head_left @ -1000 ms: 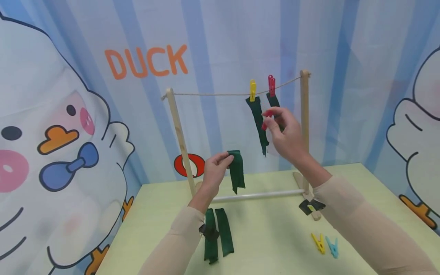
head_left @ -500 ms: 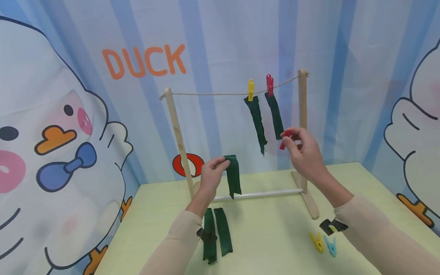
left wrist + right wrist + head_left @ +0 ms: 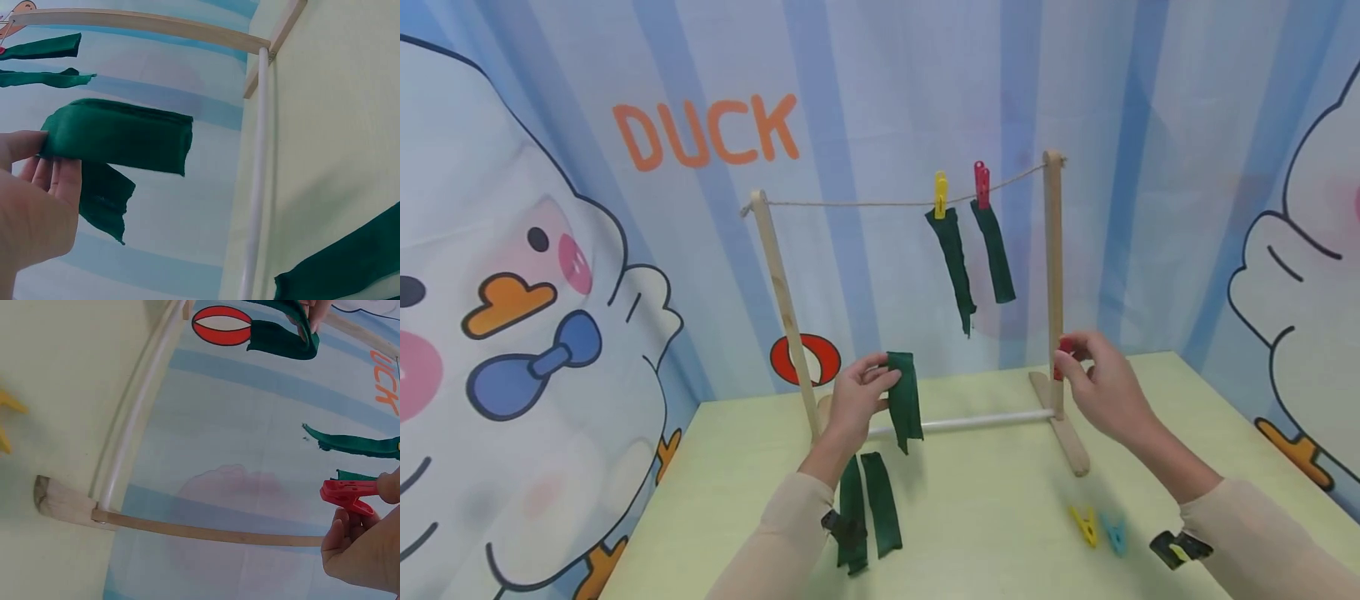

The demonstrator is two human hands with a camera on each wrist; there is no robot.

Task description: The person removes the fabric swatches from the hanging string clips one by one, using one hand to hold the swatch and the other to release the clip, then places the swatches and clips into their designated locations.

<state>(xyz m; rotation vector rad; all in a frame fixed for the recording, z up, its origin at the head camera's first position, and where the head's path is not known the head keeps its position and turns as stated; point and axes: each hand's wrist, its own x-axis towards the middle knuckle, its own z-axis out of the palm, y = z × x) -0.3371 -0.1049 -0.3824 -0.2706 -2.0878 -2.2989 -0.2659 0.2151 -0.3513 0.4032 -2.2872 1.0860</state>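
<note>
In the head view my left hand [image 3: 853, 400] pinches a dark green cloth strip [image 3: 905, 404] by its top, folded over so both ends hang down. Its two dangling ends show in the left wrist view. My right hand [image 3: 1108, 387] is beside the right post of a wooden stand, gripping a red clothespin [image 3: 350, 490] between thumb and fingers. From the stand's string [image 3: 850, 204] hang two green strips, one under a yellow clothespin [image 3: 941, 196], the other under a second red clothespin [image 3: 982, 185].
Two more green strips lie on the pale table near my left forearm, one a flat strip [image 3: 882, 504]. A yellow clothespin [image 3: 1084, 527] and a blue clothespin [image 3: 1115, 533] lie at the right. The stand's white bar [image 3: 977, 422] runs low between its wooden posts [image 3: 1054, 283].
My right hand has moved right and down, away from the hanging strips, with the red clothespin in it. The left hand has lowered slightly with its strip.
</note>
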